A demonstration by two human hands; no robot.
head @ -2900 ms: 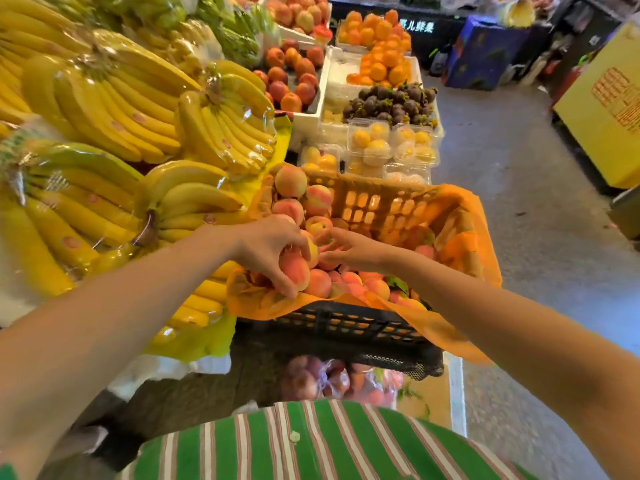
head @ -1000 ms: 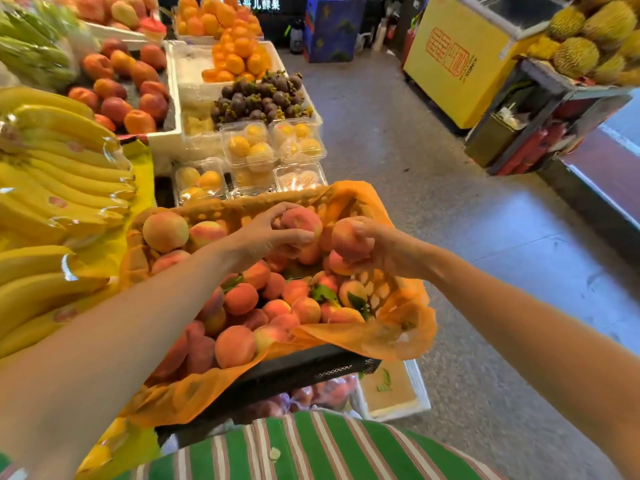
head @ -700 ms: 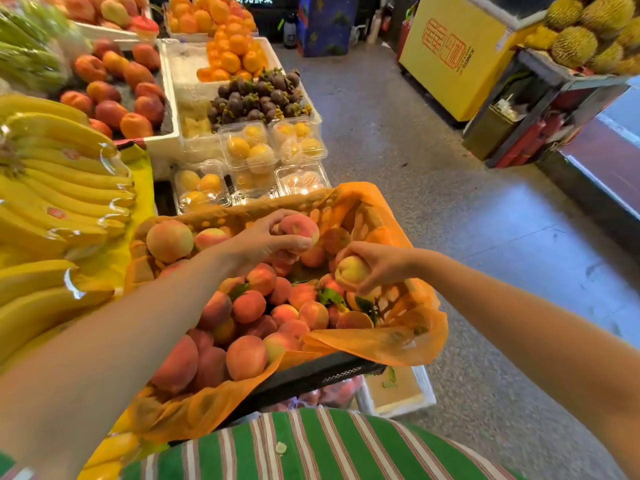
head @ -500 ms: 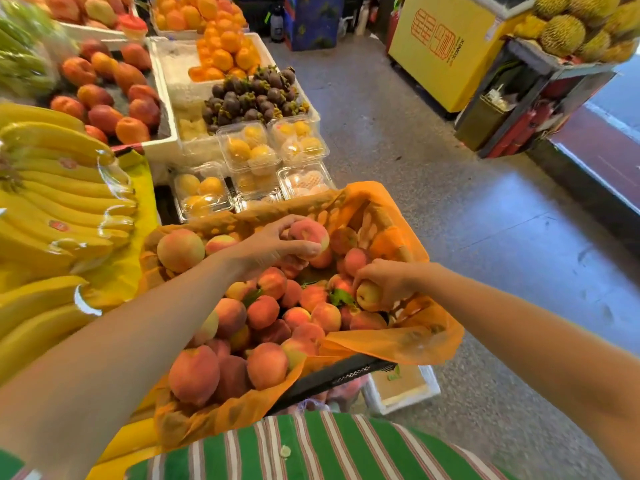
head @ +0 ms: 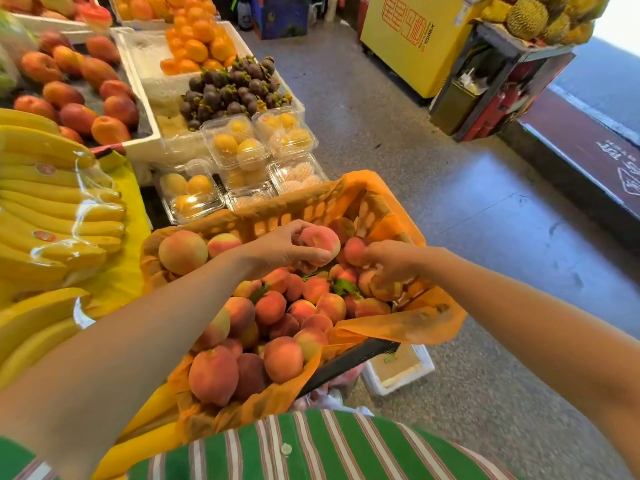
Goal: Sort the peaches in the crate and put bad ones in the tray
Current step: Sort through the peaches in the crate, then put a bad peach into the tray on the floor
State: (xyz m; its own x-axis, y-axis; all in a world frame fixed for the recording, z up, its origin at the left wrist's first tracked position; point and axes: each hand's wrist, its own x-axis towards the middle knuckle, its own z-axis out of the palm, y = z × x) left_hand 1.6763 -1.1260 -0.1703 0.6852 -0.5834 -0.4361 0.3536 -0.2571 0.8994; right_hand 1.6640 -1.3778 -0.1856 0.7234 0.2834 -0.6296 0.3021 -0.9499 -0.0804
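Note:
A black crate [head: 349,357] lined with orange plastic [head: 408,327] stands in front of me, piled with peaches [head: 277,306]. My left hand [head: 280,249] is over the far part of the pile and grips a pink peach [head: 318,241], lifted a little above the others. My right hand [head: 393,263] reaches into the right side of the crate, fingers curled down around an orange peach [head: 384,289] against the liner. A white foam tray [head: 401,374] sits on the floor just right of the crate's near corner.
Wrapped bananas [head: 59,209] lie to the left. Clear boxes of yellow fruit [head: 239,147], mangosteens [head: 228,88], oranges [head: 197,39] and reddish fruit [head: 79,95] lie beyond the crate. Bare floor [head: 450,202] stretches to the right, up to a yellow cabinet [head: 408,39].
My right hand has come down from beside the left hand's peach into the crate's right side, carrying a peach. My left hand has kept its peach over the far part of the pile.

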